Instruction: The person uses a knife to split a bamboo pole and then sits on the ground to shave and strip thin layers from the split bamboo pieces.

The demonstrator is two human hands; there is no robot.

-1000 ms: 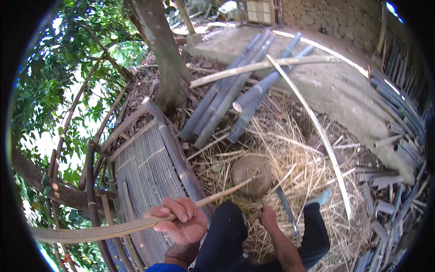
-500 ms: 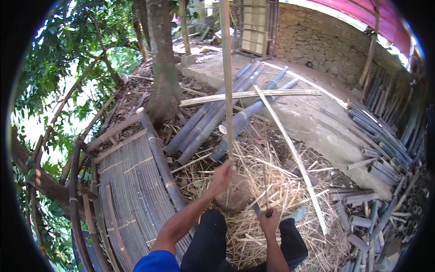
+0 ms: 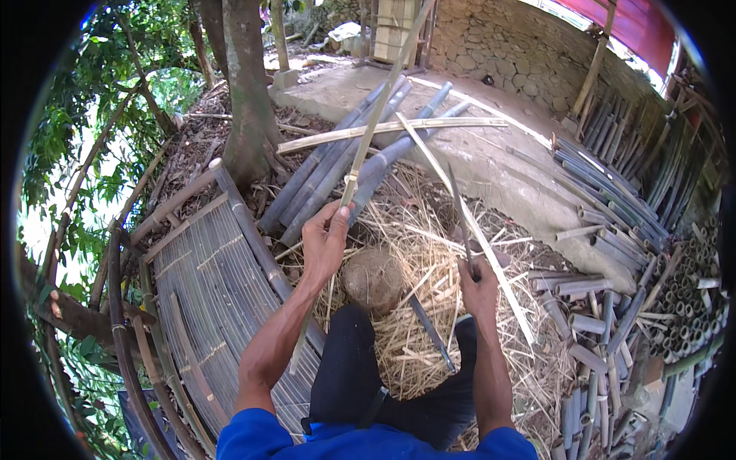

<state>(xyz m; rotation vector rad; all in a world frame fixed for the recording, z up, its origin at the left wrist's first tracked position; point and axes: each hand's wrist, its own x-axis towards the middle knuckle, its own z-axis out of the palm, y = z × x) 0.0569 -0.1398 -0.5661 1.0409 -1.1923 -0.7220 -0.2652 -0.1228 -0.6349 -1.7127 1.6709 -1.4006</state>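
Note:
My left hand (image 3: 325,239) is closed round a long, pale bamboo strip (image 3: 370,138), which slants up and away to the right. My right hand (image 3: 479,290) grips a long knife with a narrow dark blade (image 3: 457,203) pointing up; its handle is hidden in my fist. Blade and held strip are apart. Between my hands a rounded brown stone or block (image 3: 373,280) sits among pale bamboo shavings (image 3: 410,360). A short dark bamboo piece (image 3: 432,333) lies on the shavings in front of my knees.
To the left stands a slatted bamboo bench (image 3: 222,284). Dark bamboo poles (image 3: 337,169) lie ahead by a tree trunk (image 3: 249,92), with a long split strip (image 3: 399,132) across them. Another pale strip (image 3: 479,238) slants beside my right hand. Cut bamboo (image 3: 590,284) is heaped at the right.
My left hand has risen and moved left, and the strip has gone from nearly upright to leaning right. The right hand has lifted the knife up and away from my knee. The view has shifted.

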